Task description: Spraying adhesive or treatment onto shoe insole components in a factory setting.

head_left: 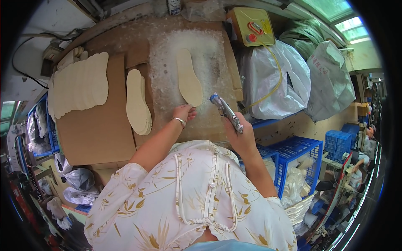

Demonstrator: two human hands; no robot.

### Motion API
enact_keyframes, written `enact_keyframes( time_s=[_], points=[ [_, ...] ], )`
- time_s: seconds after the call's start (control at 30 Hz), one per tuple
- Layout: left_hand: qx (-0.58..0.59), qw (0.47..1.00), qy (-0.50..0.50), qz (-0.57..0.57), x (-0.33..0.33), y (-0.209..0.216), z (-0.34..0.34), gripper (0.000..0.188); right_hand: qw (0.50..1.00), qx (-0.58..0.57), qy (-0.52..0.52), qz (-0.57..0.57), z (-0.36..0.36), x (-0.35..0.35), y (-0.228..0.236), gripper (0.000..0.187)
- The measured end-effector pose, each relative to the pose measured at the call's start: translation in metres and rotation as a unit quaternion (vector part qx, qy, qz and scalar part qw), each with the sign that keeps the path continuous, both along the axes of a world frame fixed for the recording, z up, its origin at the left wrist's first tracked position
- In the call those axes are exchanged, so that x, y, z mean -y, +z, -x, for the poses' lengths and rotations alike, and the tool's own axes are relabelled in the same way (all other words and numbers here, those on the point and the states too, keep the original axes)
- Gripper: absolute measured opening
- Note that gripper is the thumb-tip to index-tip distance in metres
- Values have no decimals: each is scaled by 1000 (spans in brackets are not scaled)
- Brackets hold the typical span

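Observation:
A cream insole (pixel 190 79) lies on the glue-whitened patch of cardboard in front of me, its heel end toward me. My left hand (pixel 184 113) is closed at that heel, fingers pinching its edge. In my right hand (pixel 242 133) is a metal spray gun (pixel 226 112) with a blue nozzle, held to the right of the heel and pointing forward and left. Left of the patch sits a neat stack of insoles (pixel 138 102). Farther left, many more insoles (pixel 79 85) are fanned out in an overlapping row.
A yellow can (pixel 251 26) with a red cap stands at the back right, and a yellowish hose (pixel 279 69) runs from it toward the gun. White sacks (pixel 274 79) lie beside it. Blue crates (pixel 295 146) stand at my right. Cardboard (pixel 94 138) covers the table.

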State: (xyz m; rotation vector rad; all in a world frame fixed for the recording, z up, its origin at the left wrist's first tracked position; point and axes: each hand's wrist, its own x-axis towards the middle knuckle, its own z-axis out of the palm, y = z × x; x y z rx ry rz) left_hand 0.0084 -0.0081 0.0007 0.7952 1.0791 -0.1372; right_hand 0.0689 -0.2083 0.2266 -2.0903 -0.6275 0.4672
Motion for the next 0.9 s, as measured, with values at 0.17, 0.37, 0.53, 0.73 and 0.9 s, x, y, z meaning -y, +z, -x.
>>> enact_keyframes(
  time_s=[0.17,0.37,0.53,0.73,0.9],
  points=[
    [-12,1000,1,4,2,5,0,21,1000,1,-20,21,0,5,-1,19],
    [-4,1000,7,2,3,5,2,21,1000,-10,0,11,7,10,2,19],
    [-4,1000,6,1,4,4,4,20,1000,1,-6,6,10,16,-2,19],
    [2,1000,9,1,4,0,4,18,1000,-17,-6,2,13,16,-1,20],
    [3,1000,8,-1,6,1,4,17,1000,8,-20,12,18,21,-1,20]
  ],
)
